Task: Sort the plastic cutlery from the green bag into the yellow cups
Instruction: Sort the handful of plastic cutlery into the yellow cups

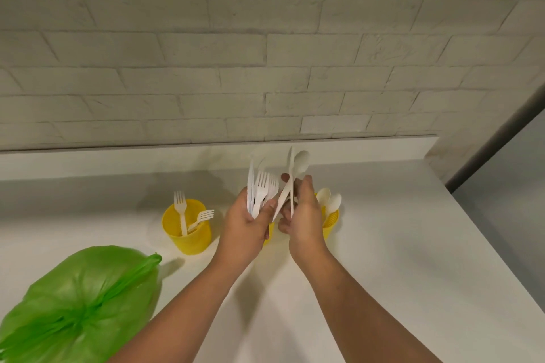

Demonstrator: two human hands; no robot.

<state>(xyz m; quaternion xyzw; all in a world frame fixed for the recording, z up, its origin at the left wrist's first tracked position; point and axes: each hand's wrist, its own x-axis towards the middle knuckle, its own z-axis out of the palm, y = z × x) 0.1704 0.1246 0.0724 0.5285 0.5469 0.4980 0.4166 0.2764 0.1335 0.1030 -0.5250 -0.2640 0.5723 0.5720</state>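
Note:
My left hand grips a bunch of white plastic cutlery, forks and knives fanned upward. My right hand pinches a white spoon together with a thin knife, held upright beside the bunch. A yellow cup on the left holds two forks. Behind my right hand, a second yellow cup holds spoons. A third yellow cup shows only as a sliver between my hands. The green bag lies crumpled at the lower left.
Everything sits on a white counter against a white brick wall. The counter's right edge runs diagonally down to the lower right, with grey floor beyond it.

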